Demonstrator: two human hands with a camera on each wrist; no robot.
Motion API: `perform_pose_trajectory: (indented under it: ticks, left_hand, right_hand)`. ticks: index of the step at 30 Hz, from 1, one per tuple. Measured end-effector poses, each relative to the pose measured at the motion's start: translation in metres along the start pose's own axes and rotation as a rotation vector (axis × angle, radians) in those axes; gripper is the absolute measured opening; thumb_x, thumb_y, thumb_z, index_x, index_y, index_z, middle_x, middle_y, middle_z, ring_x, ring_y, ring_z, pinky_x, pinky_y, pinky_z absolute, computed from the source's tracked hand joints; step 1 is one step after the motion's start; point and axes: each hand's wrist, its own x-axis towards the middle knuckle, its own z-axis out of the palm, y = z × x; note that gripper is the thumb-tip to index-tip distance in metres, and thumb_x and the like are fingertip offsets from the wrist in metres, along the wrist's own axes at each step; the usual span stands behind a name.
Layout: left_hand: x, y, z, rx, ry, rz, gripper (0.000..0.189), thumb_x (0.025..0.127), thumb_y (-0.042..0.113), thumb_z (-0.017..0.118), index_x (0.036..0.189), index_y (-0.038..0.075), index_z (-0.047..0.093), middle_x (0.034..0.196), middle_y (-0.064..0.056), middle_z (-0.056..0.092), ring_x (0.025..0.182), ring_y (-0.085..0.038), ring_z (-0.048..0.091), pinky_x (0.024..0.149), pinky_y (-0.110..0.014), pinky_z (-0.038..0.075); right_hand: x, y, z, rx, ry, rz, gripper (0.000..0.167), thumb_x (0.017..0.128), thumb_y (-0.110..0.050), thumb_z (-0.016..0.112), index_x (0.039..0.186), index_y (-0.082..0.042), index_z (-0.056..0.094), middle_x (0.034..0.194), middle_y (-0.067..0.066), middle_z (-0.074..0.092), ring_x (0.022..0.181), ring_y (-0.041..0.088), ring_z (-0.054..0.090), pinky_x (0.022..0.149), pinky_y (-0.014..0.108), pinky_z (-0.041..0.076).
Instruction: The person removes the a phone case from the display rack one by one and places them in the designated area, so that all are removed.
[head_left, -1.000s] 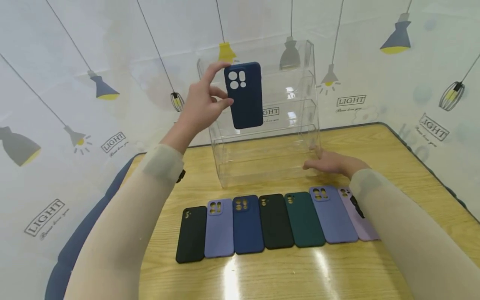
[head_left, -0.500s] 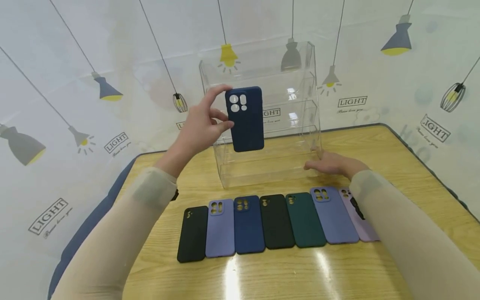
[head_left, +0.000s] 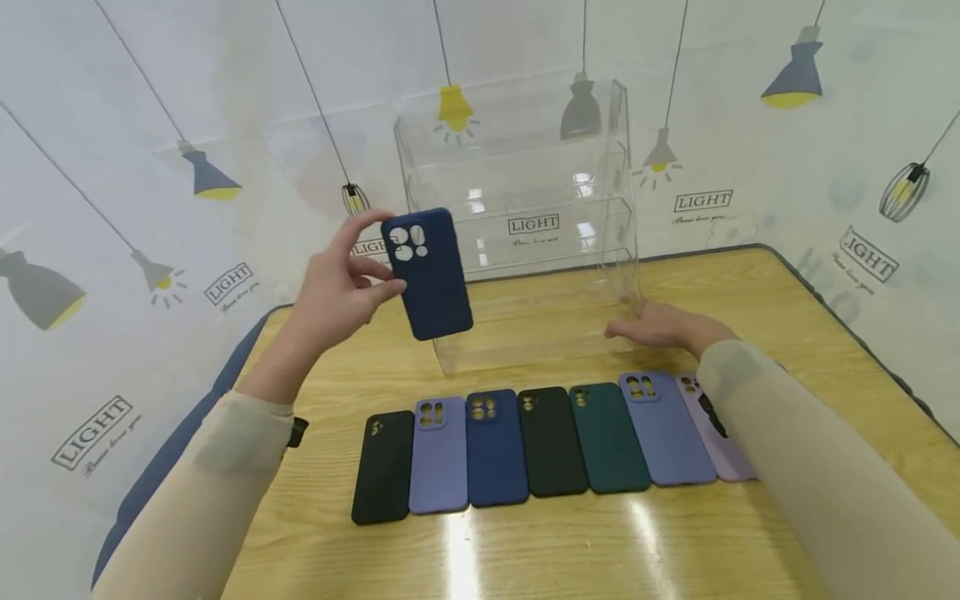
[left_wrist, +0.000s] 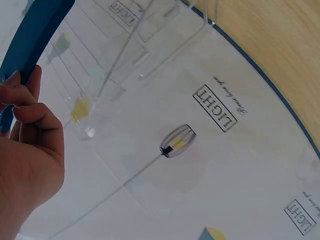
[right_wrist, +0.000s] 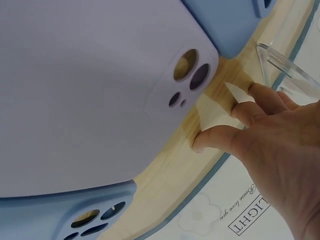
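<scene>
My left hand (head_left: pixel 333 296) pinches a dark blue phone case (head_left: pixel 437 287) by its left edge, between thumb and fingers. The case hangs in the air, slightly tilted, before the left part of a clear acrylic tiered rack (head_left: pixel 619 158). In the left wrist view the curled fingers meet the case (left_wrist: pixel 37 37), cut off by the frame's corner. Low at the rack's right side lies my right hand (head_left: pixel 663 325), its fingers loosely spread. The right wrist view has its fingertips (right_wrist: pixel 200 144) down at the tabletop near the rack's clear corner (right_wrist: pixel 272 60), holding nothing.
Side by side on the wooden table (head_left: pixel 540 550) lie several phone cases: black (head_left: pixel 382 471), lilac (head_left: pixel 438 467), blue (head_left: pixel 497 458), another black (head_left: pixel 555 450), green (head_left: pixel 611 446), periwinkle (head_left: pixel 667 437). My right sleeve partly covers a pink one (head_left: pixel 731 450). Patterned wall covering surrounds the table.
The left hand has lowered the dark blue case from high in front of the rack, then shifted it leftward with a slight tilt. The right hand has stayed by the rack's lower right side.
</scene>
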Motion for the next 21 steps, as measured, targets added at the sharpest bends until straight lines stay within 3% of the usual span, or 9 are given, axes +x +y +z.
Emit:
perform_pose_trajectory:
  ticks: [8,13,17,21]
  left_hand:
    - [-0.051,-0.055,-0.040,-0.019,-0.047,-0.206,0.084,0.099,0.018,0.078,0.163,0.044,0.031,0.107,-0.019,0.079,0.055,-0.023,0.061,0.052,-0.035,0.050]
    - [-0.089,-0.093,-0.062,-0.028,-0.121,-0.313,0.086,0.101,0.018,0.075,0.168,0.038,0.024,0.112,-0.024,0.078,0.054,-0.024,0.057,0.053,-0.038,0.048]
    - [-0.115,-0.125,-0.075,-0.101,-0.260,-0.397,0.088,0.101,0.010,0.072,0.169,0.031,0.020,0.099,-0.020,0.078,0.051,-0.022,0.046,0.051,-0.038,0.045]
    - [-0.126,-0.154,-0.079,-0.209,-0.441,-0.487,0.085,0.100,0.005,0.069,0.167,0.024,0.021,0.078,-0.008,0.070,0.051,-0.016,0.032,0.049,-0.032,0.036]
  right_hand:
    - [0.002,-0.003,0.003,-0.017,-0.007,0.021,0.108,0.103,-0.068,0.048,0.170,-0.003,-0.006,0.172,0.039,0.014,0.157,0.061,0.018,0.128,0.072,0.020]
    - [0.005,-0.003,0.005,-0.037,-0.016,0.015,0.108,0.104,-0.069,0.045,0.169,0.002,-0.003,0.172,0.039,0.012,0.157,0.060,0.018,0.128,0.072,0.021]
    - [0.006,-0.002,0.005,-0.049,-0.023,0.001,0.111,0.103,-0.074,0.043,0.169,0.004,0.000,0.173,0.037,0.006,0.158,0.059,0.015,0.129,0.071,0.019]
    - [0.005,-0.002,0.003,-0.060,-0.021,0.003,0.111,0.103,-0.074,0.042,0.168,0.007,0.006,0.174,0.036,0.006,0.158,0.060,0.014,0.130,0.070,0.018]
